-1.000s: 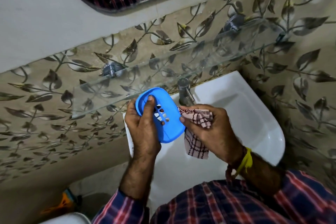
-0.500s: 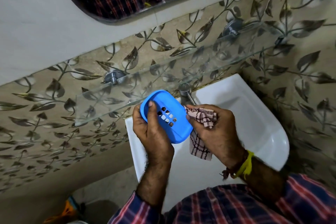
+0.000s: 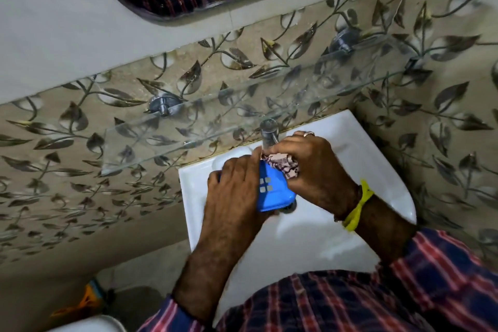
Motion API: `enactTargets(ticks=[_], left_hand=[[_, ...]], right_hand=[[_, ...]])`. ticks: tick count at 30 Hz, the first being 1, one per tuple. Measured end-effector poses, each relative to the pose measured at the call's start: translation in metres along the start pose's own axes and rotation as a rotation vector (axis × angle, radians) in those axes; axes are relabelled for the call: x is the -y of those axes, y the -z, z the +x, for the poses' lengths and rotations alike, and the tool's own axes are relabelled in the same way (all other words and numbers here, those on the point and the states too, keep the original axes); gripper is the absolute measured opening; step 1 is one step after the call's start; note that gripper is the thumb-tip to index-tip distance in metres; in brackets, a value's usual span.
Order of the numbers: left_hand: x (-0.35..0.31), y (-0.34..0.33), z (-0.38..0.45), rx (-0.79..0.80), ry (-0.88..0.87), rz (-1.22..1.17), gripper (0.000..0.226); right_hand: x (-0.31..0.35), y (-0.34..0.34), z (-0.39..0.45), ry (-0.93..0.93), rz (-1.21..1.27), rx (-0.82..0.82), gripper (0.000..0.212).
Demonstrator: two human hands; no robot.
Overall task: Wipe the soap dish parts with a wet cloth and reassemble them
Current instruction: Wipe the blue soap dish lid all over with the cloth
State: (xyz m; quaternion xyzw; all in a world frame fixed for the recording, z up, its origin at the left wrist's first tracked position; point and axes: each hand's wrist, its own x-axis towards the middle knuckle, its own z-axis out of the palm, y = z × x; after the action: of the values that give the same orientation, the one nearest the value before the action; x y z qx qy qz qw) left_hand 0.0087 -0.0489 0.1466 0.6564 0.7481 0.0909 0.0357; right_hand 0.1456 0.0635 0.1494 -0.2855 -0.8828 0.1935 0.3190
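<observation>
Left hand point(image 3: 234, 194): grips the blue oval plastic soap dish part point(image 3: 272, 191), fingers curled over its edge.
Right hand point(image 3: 310, 167): pinches the crumpled checked wet cloth point(image 3: 283, 166) against the part's upper end.
Handling: light, stiff, probably slippery when wet; best held by the rim.

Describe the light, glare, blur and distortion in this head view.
Head view: dim light, bright sheen on the white sink; wide-angle bend in the glass shelf; slight motion blur on the left hand, right hand, blue soap dish part and cloth.

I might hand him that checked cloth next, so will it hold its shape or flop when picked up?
Likely floppy: the checked cloth is bunched in folds inside the right hand. Probably light, since that hand alone holds it. It may cling, if wet.
</observation>
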Motion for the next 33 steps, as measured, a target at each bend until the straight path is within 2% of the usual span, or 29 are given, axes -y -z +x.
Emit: enactTargets(ticks=[2, 5, 8, 11, 13, 15, 18, 20, 21, 23, 25, 27, 30, 33], left_hand=[[0.002, -0.005, 0.003, -0.098, 0.035, -0.077, 0.109], [0.005, -0.005, 0.005, -0.136, 0.056, -0.147, 0.105], [0.010, -0.002, 0.004, -0.143, 0.251, -0.350, 0.109], [0.016, 0.001, 0.002, -0.166, 0.467, -0.850, 0.095], [0.010, 0.003, -0.001, -0.105, 0.543, -1.232, 0.087], [0.001, 0.002, -0.005, 0.009, 0.599, -1.582, 0.093], [-0.005, 0.001, -0.008, 0.111, 0.671, -1.836, 0.093], [-0.004, -0.002, -0.005, 0.172, 0.703, -1.975, 0.089], [-0.004, -0.004, -0.004, 0.196, 0.700, -2.024, 0.085], [-0.008, -0.006, -0.003, 0.204, 0.668, -2.084, 0.076], [-0.013, -0.008, -0.001, 0.183, 0.651, -2.081, 0.069], [-0.018, -0.008, 0.002, 0.180, 0.660, -2.025, 0.070], [-0.025, -0.008, 0.004, 0.165, 0.643, -1.969, 0.076], [-0.029, -0.007, 0.004, 0.106, 0.633, -1.974, 0.069]], right_hand=[[0.002, 0.001, 0.003, -0.024, 0.045, -0.040, 0.041], [0.007, 0.002, 0.002, -0.115, 0.183, -0.150, 0.037], [0.013, 0.001, -0.007, -0.314, 0.464, -0.244, 0.030], [0.015, 0.001, -0.012, -0.543, 0.826, -0.287, 0.021], [0.011, 0.002, -0.011, -0.661, 0.919, -0.387, 0.019], [0.001, 0.008, -0.009, -0.833, 1.048, -0.439, 0.018], [-0.007, 0.019, -0.011, -0.951, 1.123, -0.319, 0.009], [-0.002, 0.024, -0.015, -0.850, 1.004, -0.338, 0.015], [0.004, 0.029, -0.016, -0.727, 0.904, -0.345, 0.020], [0.018, 0.039, -0.016, -0.428, 0.708, -0.266, 0.026], [0.027, 0.044, -0.013, -0.251, 0.556, -0.150, 0.037], [0.034, 0.039, -0.008, -0.175, 0.424, -0.076, 0.037], [0.044, 0.021, -0.007, -0.123, 0.177, -0.083, 0.028], [0.050, 0.010, -0.010, -0.139, 0.113, -0.077, 0.023]])
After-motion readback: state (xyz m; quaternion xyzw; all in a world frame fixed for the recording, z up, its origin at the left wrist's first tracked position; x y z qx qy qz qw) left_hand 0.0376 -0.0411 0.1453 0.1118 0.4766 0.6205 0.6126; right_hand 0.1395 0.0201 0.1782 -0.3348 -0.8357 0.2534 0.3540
